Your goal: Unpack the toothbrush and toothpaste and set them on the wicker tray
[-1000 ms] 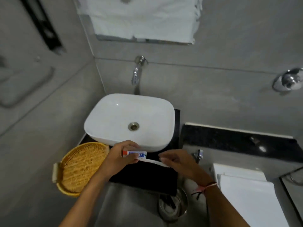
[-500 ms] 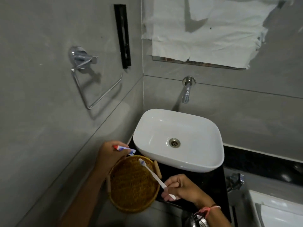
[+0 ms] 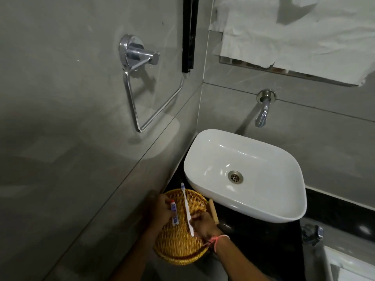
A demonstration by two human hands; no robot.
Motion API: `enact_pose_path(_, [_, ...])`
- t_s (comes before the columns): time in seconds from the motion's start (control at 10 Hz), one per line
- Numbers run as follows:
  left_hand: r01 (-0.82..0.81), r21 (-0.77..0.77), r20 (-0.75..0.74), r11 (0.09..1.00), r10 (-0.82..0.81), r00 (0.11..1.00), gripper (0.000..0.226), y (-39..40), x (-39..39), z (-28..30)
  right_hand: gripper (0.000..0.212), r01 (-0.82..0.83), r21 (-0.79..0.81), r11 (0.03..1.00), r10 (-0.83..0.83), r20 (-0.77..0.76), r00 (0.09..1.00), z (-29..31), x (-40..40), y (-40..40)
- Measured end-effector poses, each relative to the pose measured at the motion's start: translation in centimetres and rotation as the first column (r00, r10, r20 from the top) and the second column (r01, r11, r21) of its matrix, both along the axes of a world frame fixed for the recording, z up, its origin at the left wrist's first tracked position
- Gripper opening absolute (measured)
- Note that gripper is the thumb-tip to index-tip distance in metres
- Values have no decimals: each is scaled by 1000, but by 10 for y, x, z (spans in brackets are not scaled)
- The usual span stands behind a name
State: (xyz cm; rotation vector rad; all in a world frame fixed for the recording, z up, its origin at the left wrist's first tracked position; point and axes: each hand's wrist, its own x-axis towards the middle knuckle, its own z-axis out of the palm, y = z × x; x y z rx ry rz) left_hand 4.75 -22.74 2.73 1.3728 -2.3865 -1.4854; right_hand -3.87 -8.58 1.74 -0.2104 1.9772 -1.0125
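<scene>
Both items are out of their packaging and poised over the wicker tray [image 3: 180, 244], which sits on the dark tabletop [image 3: 263, 240] just left of the white basin [image 3: 249, 173], its near wooden handle [image 3: 213, 211] almost under the basin's lip; the step in hand, by my reading, is the setting-down itself. The left hand [image 3: 162, 211] is closed around the small toothpaste [image 3: 174, 213], red cap pointing away from the person, over the tray's left side; the right hand [image 3: 203, 224] pinches the toothbrush [image 3: 187, 208] near its handle end, the bristle head reaching past the tray's far rim toward the basin; whether either item already touches the weave I cannot tell. The next move calls for lowering both onto the tray's floor and loosening the hands; the long brush would probably sit better turned to lie fully within the rim.
</scene>
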Motion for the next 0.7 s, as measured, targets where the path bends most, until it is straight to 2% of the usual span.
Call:
enact_pose_path(0.1, [11, -112, 63, 994, -4, 998, 21, 0, -15, -17, 6, -5, 67, 998, 13, -128, 992, -5, -3, -12])
enact_pose_path(0.2, [9, -155, 122, 988, 11, 993, 17, 1, -19, -32, 15, 0, 95, 996, 19, -196, 980, -12, -8, -16])
enact_pose_path(0.3, [-36, -162, 111, 986, 54, 992, 17, 2, -17, -45, 21, -15, 92, 996, 39, -258, 965, -16, -12, -18])
enact_pose_path(0.5, [-126, -186, 56, 974, 139, 989, 17, 6, -19, -49, 17, -105, 109, 988, 138, -366, 920, -14, -12, -19])
enact_pose_path(0.6, [-123, -190, 50, 974, 135, 990, 14, 7, -17, -43, 16, -157, 136, 978, 199, -399, 895, -7, -10, -18])
enact_pose_path(0.7, [-111, -264, -16, 958, 111, 994, 13, 12, -14, -39, 19, -201, 129, 971, 238, -471, 849, 3, -4, -16])
